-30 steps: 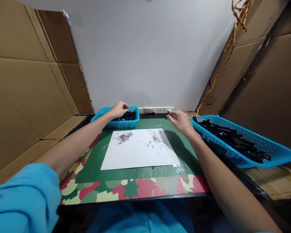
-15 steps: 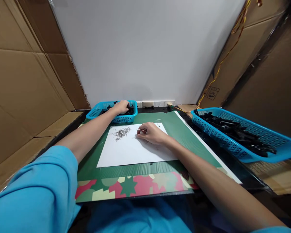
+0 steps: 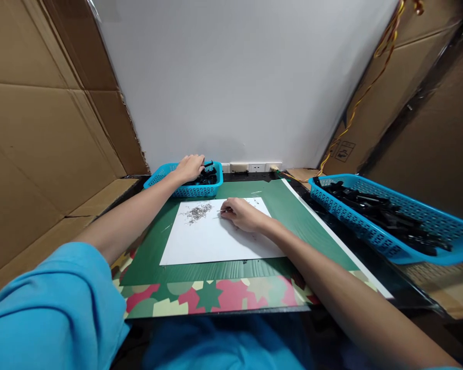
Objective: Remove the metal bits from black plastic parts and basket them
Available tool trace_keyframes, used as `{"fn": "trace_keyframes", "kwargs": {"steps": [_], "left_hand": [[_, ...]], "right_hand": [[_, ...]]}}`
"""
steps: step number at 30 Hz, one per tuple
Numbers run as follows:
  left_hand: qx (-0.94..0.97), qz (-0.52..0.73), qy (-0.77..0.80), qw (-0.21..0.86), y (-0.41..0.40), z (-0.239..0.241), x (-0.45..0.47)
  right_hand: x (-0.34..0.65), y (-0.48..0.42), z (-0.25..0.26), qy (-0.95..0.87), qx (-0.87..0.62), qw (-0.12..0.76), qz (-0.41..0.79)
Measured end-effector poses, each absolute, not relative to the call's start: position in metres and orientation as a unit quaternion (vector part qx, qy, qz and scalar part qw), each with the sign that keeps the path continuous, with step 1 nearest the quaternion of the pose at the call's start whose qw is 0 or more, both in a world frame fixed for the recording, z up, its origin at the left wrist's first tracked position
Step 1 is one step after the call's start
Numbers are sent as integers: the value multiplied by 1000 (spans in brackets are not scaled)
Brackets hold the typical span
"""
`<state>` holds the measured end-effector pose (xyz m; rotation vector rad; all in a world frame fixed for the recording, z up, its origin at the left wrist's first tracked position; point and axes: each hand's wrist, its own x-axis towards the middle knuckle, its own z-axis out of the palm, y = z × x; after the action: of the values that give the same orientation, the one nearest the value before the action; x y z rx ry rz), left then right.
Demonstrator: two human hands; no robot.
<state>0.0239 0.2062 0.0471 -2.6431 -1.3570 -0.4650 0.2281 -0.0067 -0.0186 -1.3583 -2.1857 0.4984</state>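
Observation:
My left hand (image 3: 191, 168) is over the left blue basket (image 3: 195, 191), its fingers bent around one end of a black plastic part (image 3: 209, 165) that sticks up above the rim. More black parts (image 3: 206, 178) lie in that basket, some hidden behind the hand. My right hand (image 3: 242, 213) rests low over the white sheet (image 3: 200, 246), thumb and fingers pinched on a thin metal piece (image 3: 221, 210) that points left; too little of it shows to tell its kind. To the left of those fingers lies a loose pile of small, thin metal pins (image 3: 198, 212).
On the right, a larger blue basket (image 3: 374, 237) holds many black parts (image 3: 386, 210). Beneath the sheet is a green mat (image 3: 301, 226) with a patterned front strip. Sockets (image 3: 256, 167) and a yellow cable (image 3: 355, 110) are at the back; cardboard walls (image 3: 34, 133) stand on both sides.
My left hand has risen slightly and moved left within the basket, and a black part now shows at its fingertips. My right hand keeps its pinch over the sheet. The view has shifted slightly.

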Motion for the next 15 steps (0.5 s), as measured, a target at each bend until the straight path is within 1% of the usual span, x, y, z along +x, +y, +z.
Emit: {"fn": "trace_keyframes", "kwargs": {"steps": [3, 7, 11, 15], "left_hand": [[-868, -174, -458, 81, 179, 57, 7], [-868, -238, -424, 102, 110, 61, -10], [-885, -252, -389, 51, 39, 44, -25], [-881, -275, -384, -1, 11, 16, -36]], "right_hand": [[233, -4, -19, -795, -503, 281, 187], [236, -1, -21, -799, -479, 295, 213], [234, 0, -21, -796, -471, 298, 236], [231, -1, -19, -800, -473, 278, 243]]}}
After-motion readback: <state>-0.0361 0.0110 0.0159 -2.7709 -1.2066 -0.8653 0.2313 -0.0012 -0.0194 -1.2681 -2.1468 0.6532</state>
